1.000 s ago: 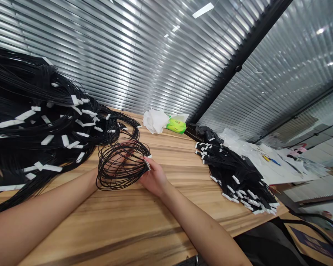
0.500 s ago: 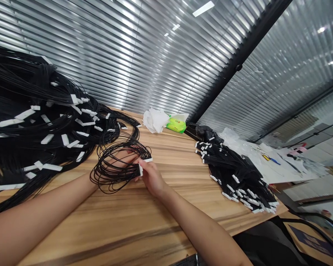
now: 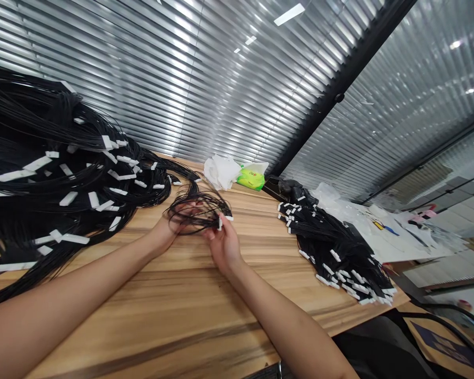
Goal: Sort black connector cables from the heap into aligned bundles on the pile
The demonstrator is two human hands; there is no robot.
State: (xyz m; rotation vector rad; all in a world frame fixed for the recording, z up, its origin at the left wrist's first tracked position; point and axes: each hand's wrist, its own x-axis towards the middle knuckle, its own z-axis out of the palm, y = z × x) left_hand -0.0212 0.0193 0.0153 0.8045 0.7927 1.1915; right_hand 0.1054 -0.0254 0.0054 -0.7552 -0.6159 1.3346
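My left hand (image 3: 169, 227) and my right hand (image 3: 223, 243) both grip a small coil of thin black cable (image 3: 197, 209) above the wooden table (image 3: 205, 310). The coil is tilted nearly flat between the hands. My right thumb and fingers pinch the coil beside a white tag (image 3: 220, 223); my left fingers wrap its other side. A large heap of black cables with white tags (image 3: 51, 173) lies just left of my left hand.
A stack of bundled black cables with white tags (image 3: 335, 252) lies at the right near the table edge. White tissue (image 3: 220, 172) and a green packet (image 3: 251, 178) sit at the back. Papers and plastic cover a lower surface (image 3: 395, 231) at far right.
Both hands moved away from me and to the right with the coil. The coil, wide and upright before, is now drawn smaller and tilted flatter.
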